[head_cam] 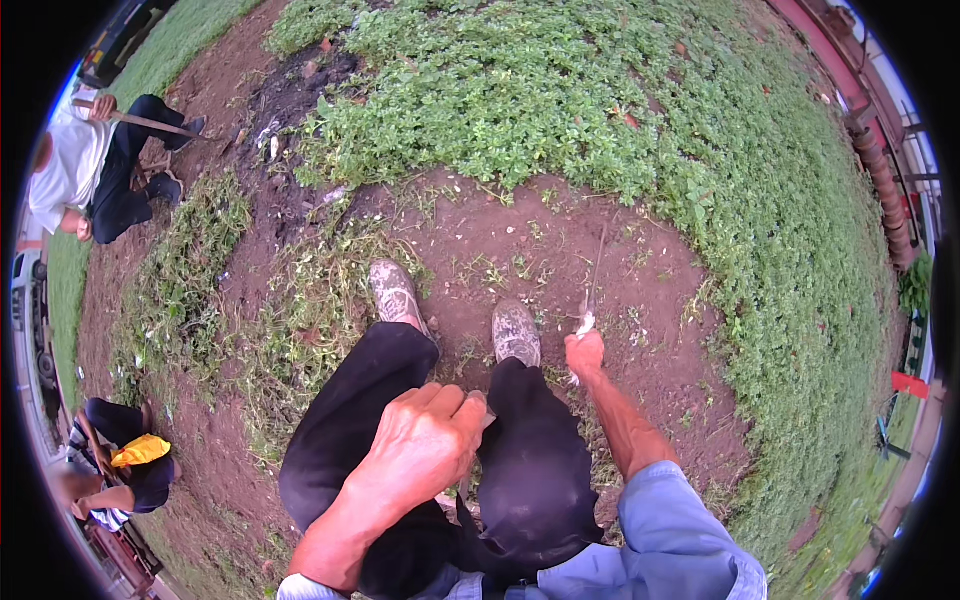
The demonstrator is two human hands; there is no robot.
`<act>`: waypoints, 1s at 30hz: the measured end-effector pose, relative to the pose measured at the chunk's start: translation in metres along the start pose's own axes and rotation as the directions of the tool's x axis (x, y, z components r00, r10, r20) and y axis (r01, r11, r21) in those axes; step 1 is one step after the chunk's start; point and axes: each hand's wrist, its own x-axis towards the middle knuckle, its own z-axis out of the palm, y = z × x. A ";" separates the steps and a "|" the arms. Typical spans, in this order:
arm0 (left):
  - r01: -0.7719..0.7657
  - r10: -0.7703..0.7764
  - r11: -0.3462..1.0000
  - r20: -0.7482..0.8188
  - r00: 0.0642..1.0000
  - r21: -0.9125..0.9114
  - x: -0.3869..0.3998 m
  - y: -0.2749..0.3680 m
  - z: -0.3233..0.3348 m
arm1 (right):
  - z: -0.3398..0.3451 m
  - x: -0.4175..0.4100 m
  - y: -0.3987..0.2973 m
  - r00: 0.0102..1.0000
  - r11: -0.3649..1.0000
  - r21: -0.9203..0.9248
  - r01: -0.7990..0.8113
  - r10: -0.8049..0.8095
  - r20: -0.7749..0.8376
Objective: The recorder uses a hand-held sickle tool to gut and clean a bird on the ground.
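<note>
My right hand is closed on the pale, wrapped-looking handle of a long thin metal tool, whose far end touches the bare soil in front of my right shoe. My left hand is over my lap, fingers curled; a small greyish edge shows beside its thumb, too little to name. My mottled shoes rest on brown soil. Low leafy green plants border the soil ahead and to the right.
Uprooted wilted plants lie in heaps at left. A person in a white top holds a long tool at upper left; another person with a yellow bag sits low at lower left. A red railing runs along the upper right.
</note>
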 end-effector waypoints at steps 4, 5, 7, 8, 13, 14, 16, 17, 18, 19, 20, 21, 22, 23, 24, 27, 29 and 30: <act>-0.020 0.020 1.000 -0.031 0.999 -0.018 0.002 0.004 0.004 | -0.025 -0.062 0.060 0.993 0.998 -0.052 0.034 -0.028 0.111; -0.028 0.027 0.999 -0.023 0.999 -0.016 0.002 0.004 0.005 | -0.025 -0.073 0.070 0.992 0.998 -0.061 0.006 0.002 0.124; -0.028 0.028 0.999 -0.004 1.000 -0.020 -0.002 0.005 0.009 | -0.025 -0.094 0.092 0.988 0.998 -0.064 -0.022 0.032 0.151; -0.017 0.017 1.000 0.004 1.000 -0.013 -0.002 0.005 0.009 | -0.024 -0.096 0.096 0.982 0.997 -0.063 -0.032 0.043 0.184; -0.004 0.004 1.000 0.021 1.000 -0.001 -0.004 0.005 0.007 | -0.039 -0.049 0.071 0.998 0.995 0.075 0.064 -0.063 -0.014; 0.010 -0.010 1.000 0.030 1.000 0.015 -0.004 0.004 0.007 | -0.044 -0.027 0.063 0.991 0.986 0.119 0.116 -0.107 -0.080; -0.006 0.006 1.000 0.028 1.000 0.001 -0.001 0.005 0.007 | -0.052 0.031 0.061 0.991 0.981 0.189 0.045 -0.020 -0.130; 0.002 -0.002 1.000 0.020 1.000 0.000 -0.002 0.005 0.007 | -0.061 0.051 0.047 0.997 0.951 0.302 -0.068 0.077 -0.017; 0.006 -0.006 1.000 0.022 1.000 0.001 -0.002 0.004 0.007 | -0.075 0.067 0.031 0.982 0.899 0.396 -0.188 0.159 0.104; 0.016 -0.016 1.000 0.022 1.000 0.003 -0.001 0.004 0.007 | -0.090 0.077 0.015 0.984 0.878 0.445 -0.175 0.149 0.095; 0.023 -0.023 1.000 0.025 0.999 0.003 0.000 0.005 0.007 | -0.103 0.083 0.006 0.986 0.855 0.492 -0.166 0.143 0.084; 0.027 -0.027 1.000 0.032 0.999 -0.001 0.001 0.004 0.007 | -0.109 0.090 0.004 0.985 0.856 0.488 -0.173 0.149 0.088; 0.032 -0.032 0.999 0.032 0.999 -0.007 0.002 0.003 0.006 | -0.114 0.095 0.004 0.982 0.842 0.506 -0.186 0.156 0.103; 0.040 -0.040 0.999 0.024 0.999 -0.004 0.003 0.001 0.004 | -0.115 0.101 0.003 0.981 0.827 0.528 -0.192 0.151 0.119; 0.046 -0.046 0.999 0.023 0.999 0.000 0.003 0.001 0.004 | -0.115 0.103 0.007 0.981 0.827 0.529 -0.191 0.147 0.125; 0.044 -0.044 0.999 -0.001 0.999 -0.024 0.004 0.005 0.007 | -0.120 0.111 0.029 0.963 0.776 0.607 -0.169 0.260 -0.065; 0.036 -0.036 0.999 0.013 0.999 -0.002 0.003 0.003 0.009 | -0.138 0.122 0.042 0.956 0.730 0.667 -0.151 0.279 -0.089; 0.034 -0.034 0.999 0.012 0.999 -0.002 0.004 0.004 0.009 | -0.145 0.127 0.044 0.950 0.678 0.725 -0.127 0.292 -0.107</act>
